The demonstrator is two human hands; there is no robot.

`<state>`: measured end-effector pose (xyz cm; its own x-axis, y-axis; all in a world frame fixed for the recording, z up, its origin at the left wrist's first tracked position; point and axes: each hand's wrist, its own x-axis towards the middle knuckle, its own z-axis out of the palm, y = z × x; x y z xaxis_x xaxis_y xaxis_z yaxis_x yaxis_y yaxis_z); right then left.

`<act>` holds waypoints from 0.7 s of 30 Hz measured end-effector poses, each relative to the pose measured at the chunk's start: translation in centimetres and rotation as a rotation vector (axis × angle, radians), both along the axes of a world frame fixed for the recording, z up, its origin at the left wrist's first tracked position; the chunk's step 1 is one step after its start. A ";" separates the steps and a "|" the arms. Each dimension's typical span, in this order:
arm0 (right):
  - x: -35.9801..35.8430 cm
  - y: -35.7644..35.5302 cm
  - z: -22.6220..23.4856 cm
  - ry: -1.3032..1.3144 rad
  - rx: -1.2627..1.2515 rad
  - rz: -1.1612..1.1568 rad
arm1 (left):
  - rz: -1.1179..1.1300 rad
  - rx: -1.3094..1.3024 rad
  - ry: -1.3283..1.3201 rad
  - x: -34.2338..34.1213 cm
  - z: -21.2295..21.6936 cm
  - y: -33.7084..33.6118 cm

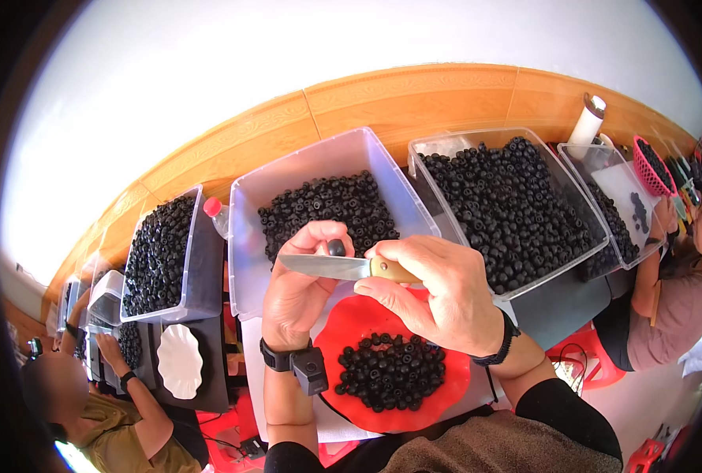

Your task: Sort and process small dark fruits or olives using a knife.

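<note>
My left hand [294, 303] pinches a small, dark, rounded bead-like piece [336, 247] between thumb and fingers. My right hand [449, 292] grips a knife [394, 270] by its pale wooden handle. The blade points left and lies across the left hand's fingers, just below the piece; whether it touches the piece I cannot tell. Under my hands sits a red wavy-edged tray [449, 386] with a heap of black round pieces [390, 370], many showing a hole. Beyond my hands stands a clear, bluish plastic bin [248, 229] partly filled with similar pieces.
Another clear bin [584, 264] full of black pieces stands to the right, and one [197, 260] to the left beside a red-capped bottle [213, 207]. A white scalloped plate [180, 361] lies left. Co-workers sit at both sides; a pink basket [652, 169] stands far right.
</note>
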<state>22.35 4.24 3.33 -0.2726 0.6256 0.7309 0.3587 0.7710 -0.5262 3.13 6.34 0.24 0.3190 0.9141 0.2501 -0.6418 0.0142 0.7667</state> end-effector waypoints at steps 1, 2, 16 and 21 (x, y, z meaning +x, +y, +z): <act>0.0 0.0 0.0 -0.005 -0.001 -0.005 | 0.015 0.005 -0.012 0.1 0.0 0.1; 0.0 0.0 0.0 -0.009 -0.002 -0.009 | 0.015 0.004 -0.011 0.0 0.0 0.1; 0.2 -0.1 0.1 -0.053 -0.013 -0.033 | -0.010 0.036 -0.041 -0.5 -0.2 0.1; 0.4 -0.1 0.2 -0.063 -0.039 -0.027 | 0.000 0.020 -0.019 -0.3 0.1 -0.2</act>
